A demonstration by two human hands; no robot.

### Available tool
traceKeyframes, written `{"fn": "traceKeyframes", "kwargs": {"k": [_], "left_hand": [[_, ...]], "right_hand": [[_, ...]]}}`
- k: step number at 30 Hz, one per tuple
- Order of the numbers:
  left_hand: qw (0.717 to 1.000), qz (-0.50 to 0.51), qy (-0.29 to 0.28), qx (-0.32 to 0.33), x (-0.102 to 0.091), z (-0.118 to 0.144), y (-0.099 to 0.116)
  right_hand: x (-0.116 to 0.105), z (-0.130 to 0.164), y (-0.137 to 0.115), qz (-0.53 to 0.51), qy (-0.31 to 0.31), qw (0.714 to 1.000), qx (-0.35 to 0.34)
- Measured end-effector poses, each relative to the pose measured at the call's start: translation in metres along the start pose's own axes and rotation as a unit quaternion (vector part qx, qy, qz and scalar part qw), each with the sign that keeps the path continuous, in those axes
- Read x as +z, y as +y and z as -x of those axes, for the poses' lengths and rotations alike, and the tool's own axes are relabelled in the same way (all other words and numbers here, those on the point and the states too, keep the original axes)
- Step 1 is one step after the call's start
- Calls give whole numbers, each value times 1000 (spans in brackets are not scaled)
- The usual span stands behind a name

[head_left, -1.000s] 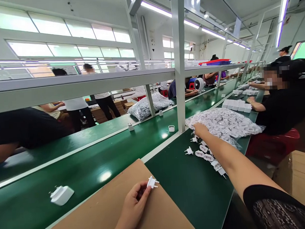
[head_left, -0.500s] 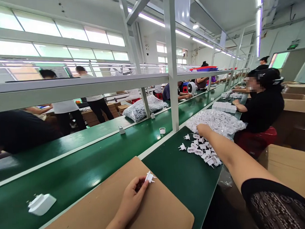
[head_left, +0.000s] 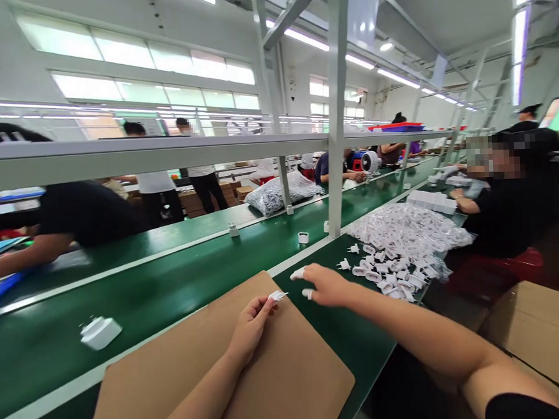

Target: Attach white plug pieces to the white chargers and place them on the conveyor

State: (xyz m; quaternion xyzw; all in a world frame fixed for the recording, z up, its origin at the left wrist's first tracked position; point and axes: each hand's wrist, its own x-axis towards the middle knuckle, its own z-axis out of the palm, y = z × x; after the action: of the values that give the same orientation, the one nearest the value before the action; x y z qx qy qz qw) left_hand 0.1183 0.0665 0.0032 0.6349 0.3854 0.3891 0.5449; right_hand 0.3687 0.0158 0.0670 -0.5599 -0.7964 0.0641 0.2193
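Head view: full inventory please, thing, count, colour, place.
plug piece: one, white, pinched in left hand
loose plug pieces: many, white, on table right of centre
bag of plug pieces: one, clear, behind the loose ones
cardboard sheet: one, brown, on table under left hand
charger body: one, white, on belt at left
conveyor belt: one, green, runs past the table
co-workers: several, seated along the line
left hand: over cardboard
right hand: white finger covers, between cardboard and loose pieces

we're on a factory assembly line: a long green conveyor belt (head_left: 181, 286) beyond our fingers (head_left: 259, 305), heaps of white plug parts (head_left: 408, 232), seated co-workers (head_left: 512, 195), strip lights overhead.
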Motion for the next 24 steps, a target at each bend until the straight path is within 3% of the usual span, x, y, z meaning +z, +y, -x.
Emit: {"fn": "traceKeyframes", "kwargs": {"k": [2,5,9,11,15,19,24], "left_hand": [[999,31,-7,5,-2,0,3],[997,71,-14,-7,-5,-1,3],[997,74,-21,-30,-7,-1,1],[997,49,-37,-40,-7,-1,1],[998,13,-49,-40,-5,2,2],[999,44,3,-6,-4,1,0],[996,58,55,-30,-5,-1,-5]], "right_hand": [[35,-6,-18,-80,10,997,-17],[73,-17,-28,-217,36,975,27],[95,-25,-23,-393,51,916,58],[96,-23,-18,-416,59,905,65],[84,-19,-12,-320,68,943,57],[63,-16,-13,-135,60,988,53],[41,-7,-20,79,-28,994,64]]}}
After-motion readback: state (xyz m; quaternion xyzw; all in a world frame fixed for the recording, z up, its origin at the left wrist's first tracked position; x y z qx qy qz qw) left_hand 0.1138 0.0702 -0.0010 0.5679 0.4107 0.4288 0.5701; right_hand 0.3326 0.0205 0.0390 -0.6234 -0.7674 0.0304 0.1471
